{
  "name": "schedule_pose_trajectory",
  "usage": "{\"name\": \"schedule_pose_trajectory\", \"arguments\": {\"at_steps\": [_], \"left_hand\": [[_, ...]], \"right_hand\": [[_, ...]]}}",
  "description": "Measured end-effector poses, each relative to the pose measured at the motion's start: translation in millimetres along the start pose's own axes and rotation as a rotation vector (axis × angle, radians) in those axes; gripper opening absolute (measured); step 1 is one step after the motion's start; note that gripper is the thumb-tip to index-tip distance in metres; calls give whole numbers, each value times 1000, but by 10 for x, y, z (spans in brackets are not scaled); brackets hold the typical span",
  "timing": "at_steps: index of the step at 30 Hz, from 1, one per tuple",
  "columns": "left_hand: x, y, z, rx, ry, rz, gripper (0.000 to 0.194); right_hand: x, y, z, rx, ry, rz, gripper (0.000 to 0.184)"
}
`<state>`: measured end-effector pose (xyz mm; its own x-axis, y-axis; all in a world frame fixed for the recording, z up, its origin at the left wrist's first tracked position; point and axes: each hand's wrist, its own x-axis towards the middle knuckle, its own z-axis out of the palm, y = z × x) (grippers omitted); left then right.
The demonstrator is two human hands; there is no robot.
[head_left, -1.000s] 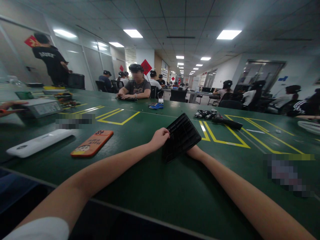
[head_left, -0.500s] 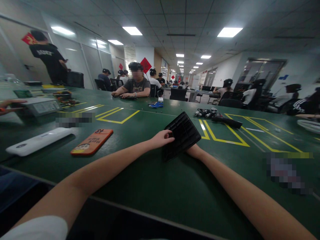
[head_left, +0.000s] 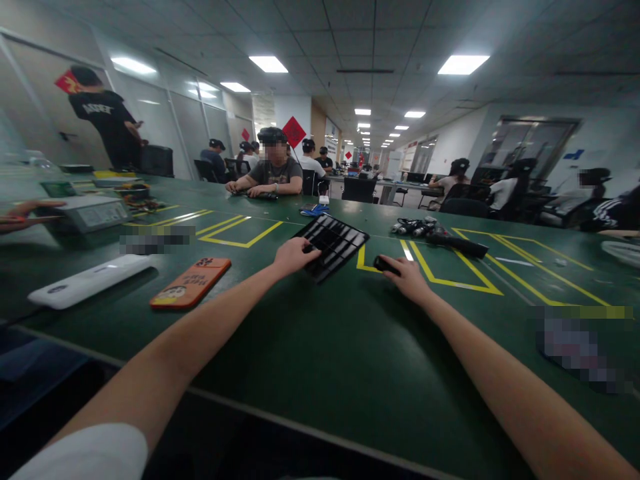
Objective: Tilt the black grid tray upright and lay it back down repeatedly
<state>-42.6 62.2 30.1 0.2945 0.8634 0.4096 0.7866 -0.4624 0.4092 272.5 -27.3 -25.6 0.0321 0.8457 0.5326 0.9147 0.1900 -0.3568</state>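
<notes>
In the head view, my left hand (head_left: 294, 257) grips the near left edge of a flat black plastic panel (head_left: 336, 244) divided into a grid of cells. The panel is tilted above the green table, and light shines off its cells. To the right of it, my right hand (head_left: 414, 281) is closed on a small dark rounded object (head_left: 385, 264). Its exact kind is too dark to make out. A gap separates the object from the panel. Left of my left forearm lies an orange phone case (head_left: 191, 284) with a cartoon print.
A white power strip (head_left: 93, 281) lies at the left, behind it a grey metal box (head_left: 97, 212) with another person's hand (head_left: 30, 217). Black cables (head_left: 415, 227) and a dark cylindrical item (head_left: 463, 245) rest at the right. A person (head_left: 275, 170) sits across the green table (head_left: 320, 360).
My left hand has moved left with the panel, which now catches the light. My right hand has come out from behind it to the right, showing the small dark object.
</notes>
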Motion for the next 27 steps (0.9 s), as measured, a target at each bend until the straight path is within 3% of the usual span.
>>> {"name": "schedule_pose_trajectory", "arguments": {"at_steps": [3, 6, 11, 13, 16, 18, 21, 24, 27], "left_hand": [[128, -383, -174, 242, 38, -205, 49], [194, -659, -267, 392, -2, -328, 55], [278, -744, -280, 428, -37, -390, 51], [294, -655, -238, 381, 11, -330, 41], [240, -398, -74, 206, 81, -128, 40], [152, -191, 92, 60, 87, 30, 42], [22, 32, 336, -83, -5, 183, 47], [-4, 58, 487, -66, -154, 269, 52], [46, -5, 530, 23, -269, 294, 45]], "right_hand": [[-46, 431, -199, -91, 70, 166, 38], [-125, 741, -288, -138, 109, 302, 31], [-140, 869, -243, -145, 155, 363, 38], [-95, 779, -198, -111, 233, 294, 43], [-18, 474, -75, -13, 271, 154, 48], [5, 191, 53, 17, 180, 103, 50], [-36, -216, 268, 37, -15, -10, 56], [-126, -477, 402, 57, -232, -129, 56], [-176, -612, 375, 30, -357, -167, 55]]}}
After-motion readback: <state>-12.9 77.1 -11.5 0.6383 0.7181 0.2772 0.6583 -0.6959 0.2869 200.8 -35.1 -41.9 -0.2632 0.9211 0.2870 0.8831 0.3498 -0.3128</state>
